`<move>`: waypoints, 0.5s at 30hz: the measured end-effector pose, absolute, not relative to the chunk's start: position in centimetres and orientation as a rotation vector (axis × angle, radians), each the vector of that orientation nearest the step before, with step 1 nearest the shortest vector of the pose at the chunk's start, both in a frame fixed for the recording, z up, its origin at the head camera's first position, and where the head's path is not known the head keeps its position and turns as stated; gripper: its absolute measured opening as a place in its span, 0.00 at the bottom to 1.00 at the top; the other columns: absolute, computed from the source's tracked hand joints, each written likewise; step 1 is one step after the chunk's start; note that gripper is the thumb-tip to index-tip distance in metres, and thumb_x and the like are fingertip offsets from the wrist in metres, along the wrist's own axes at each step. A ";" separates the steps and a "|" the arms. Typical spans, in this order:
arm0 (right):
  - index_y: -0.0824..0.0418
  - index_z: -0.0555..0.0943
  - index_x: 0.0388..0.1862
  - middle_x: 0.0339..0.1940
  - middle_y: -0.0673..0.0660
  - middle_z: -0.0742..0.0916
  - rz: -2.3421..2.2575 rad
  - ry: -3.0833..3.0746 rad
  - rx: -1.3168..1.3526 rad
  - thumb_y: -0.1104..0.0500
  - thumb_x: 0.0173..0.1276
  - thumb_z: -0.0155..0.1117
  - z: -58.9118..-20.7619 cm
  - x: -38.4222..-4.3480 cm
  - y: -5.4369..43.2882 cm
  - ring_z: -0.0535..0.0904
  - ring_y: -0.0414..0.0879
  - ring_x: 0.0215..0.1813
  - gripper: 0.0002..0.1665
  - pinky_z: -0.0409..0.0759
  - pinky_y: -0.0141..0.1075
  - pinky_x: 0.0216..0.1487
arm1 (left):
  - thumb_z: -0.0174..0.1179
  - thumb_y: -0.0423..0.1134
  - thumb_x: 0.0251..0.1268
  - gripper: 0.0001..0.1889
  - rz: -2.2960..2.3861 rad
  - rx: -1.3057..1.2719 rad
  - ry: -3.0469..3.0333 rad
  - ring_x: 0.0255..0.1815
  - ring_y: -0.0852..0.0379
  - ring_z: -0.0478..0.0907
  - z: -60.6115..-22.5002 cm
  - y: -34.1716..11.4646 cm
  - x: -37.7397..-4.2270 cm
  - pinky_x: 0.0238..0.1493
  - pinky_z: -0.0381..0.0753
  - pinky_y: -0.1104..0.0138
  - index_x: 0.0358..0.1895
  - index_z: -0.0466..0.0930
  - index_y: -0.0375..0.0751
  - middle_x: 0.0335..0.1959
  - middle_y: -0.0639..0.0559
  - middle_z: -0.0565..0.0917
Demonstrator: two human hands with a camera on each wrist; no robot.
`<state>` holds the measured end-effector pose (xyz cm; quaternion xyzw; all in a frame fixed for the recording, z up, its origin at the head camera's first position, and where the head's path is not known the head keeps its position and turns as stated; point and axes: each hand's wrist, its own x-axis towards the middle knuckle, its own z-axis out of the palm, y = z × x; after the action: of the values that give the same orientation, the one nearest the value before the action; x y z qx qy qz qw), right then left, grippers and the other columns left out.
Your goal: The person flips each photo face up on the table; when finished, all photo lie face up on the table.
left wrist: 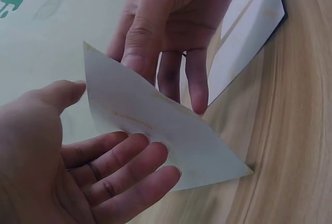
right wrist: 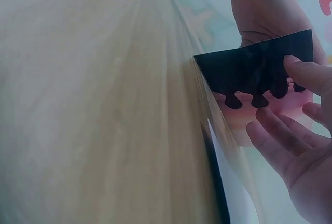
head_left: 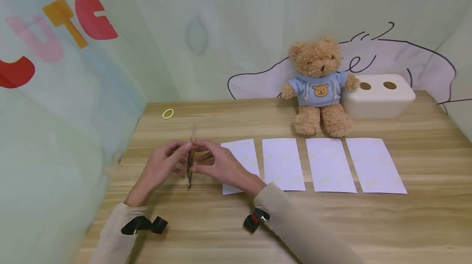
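Both hands hold a thin picture card point(head_left: 189, 169) upright over the left part of the table, edge-on in the head view. My left hand point(head_left: 162, 166) is on its left, thumb by the upper edge. In the left wrist view the card's white back point(left wrist: 135, 110) faces the left fingers point(left wrist: 137, 164), which lie bent against it. From the other side my right hand point(head_left: 223, 165) holds it with thumb and fingertips. The right wrist view shows its printed face point(right wrist: 249, 68), black over pink, with the right fingertips on it and the left hand behind.
To the right, several white cards point(head_left: 284, 165) lie in a row, backs up with faint yellow marks. Behind them sits a teddy bear point(head_left: 318, 89) in a blue hoodie beside a white box point(head_left: 380, 102) with two brown circles. A pale yellow ring point(head_left: 167, 114) lies far left.
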<state>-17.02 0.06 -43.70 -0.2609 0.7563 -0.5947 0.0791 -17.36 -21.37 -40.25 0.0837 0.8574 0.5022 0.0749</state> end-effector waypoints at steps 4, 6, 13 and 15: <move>0.56 0.72 0.78 0.71 0.55 0.81 -1.795 2.252 -0.802 0.59 0.70 0.78 -43.7 -16.8 -0.2 0.86 0.49 0.60 0.40 0.84 0.30 0.53 | 0.58 0.55 0.82 0.28 1.516 0.241 2.557 0.39 0.50 0.87 -40.1 -21.5 -17.3 0.33 0.90 0.57 0.63 0.81 0.31 0.51 0.36 0.86; 0.56 0.72 0.79 0.72 0.56 0.81 -1.804 2.246 -0.813 0.59 0.70 0.78 -43.6 -16.8 -0.2 0.86 0.49 0.59 0.41 0.84 0.30 0.53 | 0.58 0.56 0.82 0.27 1.518 0.245 2.561 0.38 0.50 0.88 -40.1 -21.6 -17.3 0.33 0.90 0.57 0.62 0.81 0.32 0.50 0.36 0.86; 0.58 0.70 0.81 0.71 0.60 0.80 -1.823 2.263 -0.868 0.62 0.69 0.78 -43.6 -16.6 -0.4 0.86 0.52 0.57 0.44 0.85 0.32 0.52 | 0.56 0.53 0.84 0.24 1.528 0.295 2.577 0.42 0.51 0.87 -39.9 -21.7 -17.3 0.32 0.90 0.56 0.60 0.83 0.33 0.48 0.37 0.87; 0.58 0.69 0.81 0.71 0.61 0.79 -1.827 2.256 -0.883 0.63 0.69 0.77 -43.6 -16.6 -0.4 0.86 0.54 0.56 0.44 0.86 0.33 0.52 | 0.56 0.51 0.84 0.23 1.526 0.295 2.584 0.42 0.51 0.87 -39.8 -21.8 -17.3 0.32 0.89 0.57 0.59 0.83 0.32 0.48 0.37 0.87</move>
<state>-16.59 -0.44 -43.61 -0.2905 0.7425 -0.6012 0.0536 -17.27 -21.81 -39.80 0.0976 0.8553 0.5050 0.0630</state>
